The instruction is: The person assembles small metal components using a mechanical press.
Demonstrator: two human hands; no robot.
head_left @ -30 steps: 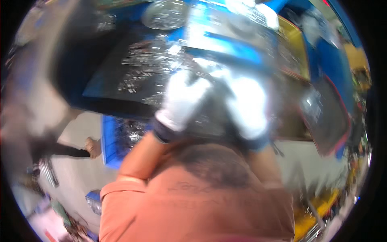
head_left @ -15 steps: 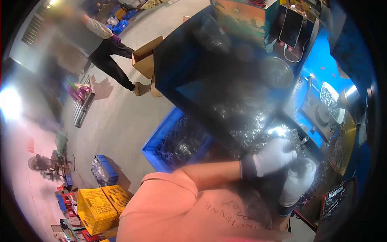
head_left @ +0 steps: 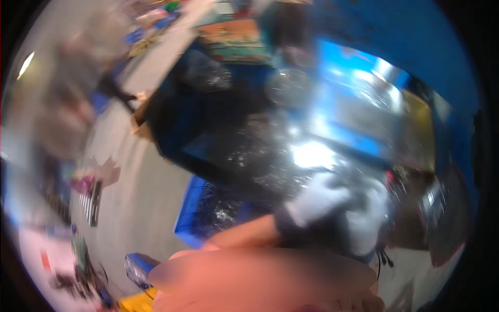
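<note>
My left hand (head_left: 318, 198), in a white glove with a dark cuff, reaches over the near edge of a dark work table (head_left: 202, 130). Close to its right is my right hand (head_left: 368, 218), also white-gloved. Both are smeared by motion, so their fingers and anything between them cannot be made out. Small shiny metal pieces (head_left: 275, 177) lie loose on the table just beyond and left of my left hand. A bright glare (head_left: 312, 155) covers the spot ahead of my hands. Past it stands a blue machine bed (head_left: 338, 67) with blurred metal parts on it.
A blue crate (head_left: 188, 208) of dark metal pieces stands on the floor left of the table. A round clear dish (head_left: 288, 87) and a plastic bag (head_left: 208, 70) lie farther back. At right is a yellowish tray (head_left: 420, 125). Another person (head_left: 86, 78) is blurred at far left.
My view has swung, so the table and machine appear farther left and blurred. My gloved hands remain close together near the table's edge. The other person appears lower and more left.
</note>
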